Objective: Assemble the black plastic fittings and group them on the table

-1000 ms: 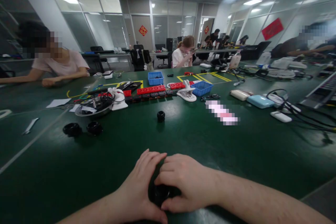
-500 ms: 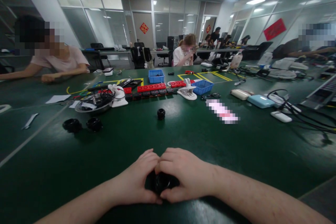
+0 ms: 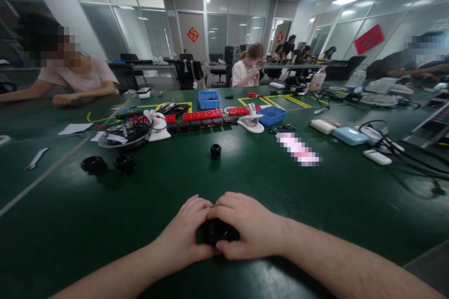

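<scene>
Low on the green table (image 3: 168,196), a glossy black round fitting (image 3: 218,231) with a hole in its top sits between my two hands. My left hand (image 3: 189,229) curls around its left side, thumb in front and fingers behind. My right hand (image 3: 243,226) grips it from the right, thumb and fingers wrapped round it. The fingertips of both hands meet, hiding much of the part. Straight ahead stands a smaller black fitting (image 3: 215,151). Two larger black fittings, the outer one (image 3: 93,165) and the inner one (image 3: 124,164), rest to the left.
Beyond are a metal bowl (image 3: 122,140) of cables, red sockets (image 3: 202,116), a white clip stand (image 3: 251,121) and a blue basket (image 3: 271,116). A wrench (image 3: 37,159) lies far left. At right are a light blue case (image 3: 350,136) and black cables (image 3: 417,161). People sit around.
Both hands and the black fitting between them appear slightly higher in the picture. The view has shifted a little; the grip looks much the same.
</scene>
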